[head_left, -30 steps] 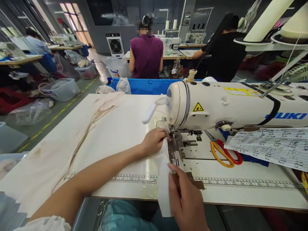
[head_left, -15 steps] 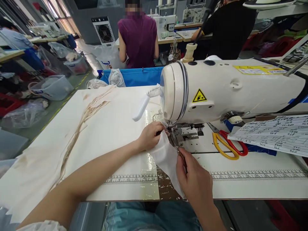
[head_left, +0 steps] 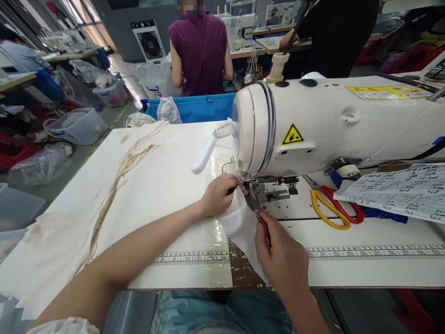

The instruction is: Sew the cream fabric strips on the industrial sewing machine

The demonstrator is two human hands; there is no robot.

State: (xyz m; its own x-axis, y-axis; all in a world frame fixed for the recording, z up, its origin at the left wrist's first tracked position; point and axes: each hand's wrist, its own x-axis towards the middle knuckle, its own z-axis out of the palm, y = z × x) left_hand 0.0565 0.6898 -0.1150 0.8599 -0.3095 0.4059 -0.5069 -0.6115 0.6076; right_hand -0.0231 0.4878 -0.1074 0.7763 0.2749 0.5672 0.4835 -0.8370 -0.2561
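Note:
A white sewing machine (head_left: 292, 125) stands over the table, its needle area partly hidden by fabric and fingers. My left hand (head_left: 219, 194) is closed on a piece of white fabric (head_left: 239, 222) just left of the needle. The cloth hangs down toward the table's front edge. In my right hand (head_left: 283, 248) is a pair of metal tweezers (head_left: 263, 222), whose tips reach up to the fabric's right edge near the presser foot. A finished-looking white cup-shaped piece (head_left: 204, 154), joined to lace, lies behind the needle area.
Scissors (head_left: 330, 211) with red and yellow handles lie right of the needle, beside a handwritten paper sheet (head_left: 399, 190). Beige fabric pieces (head_left: 114, 195) are stacked on the left. Printed rulers (head_left: 191, 257) run along the table front. A blue bin (head_left: 205, 106) stands behind; co-workers sit beyond.
The view has shifted slightly, so the machine and scissors appear a little further right. Both hands keep nearly the same place and grip on the fabric and tweezers.

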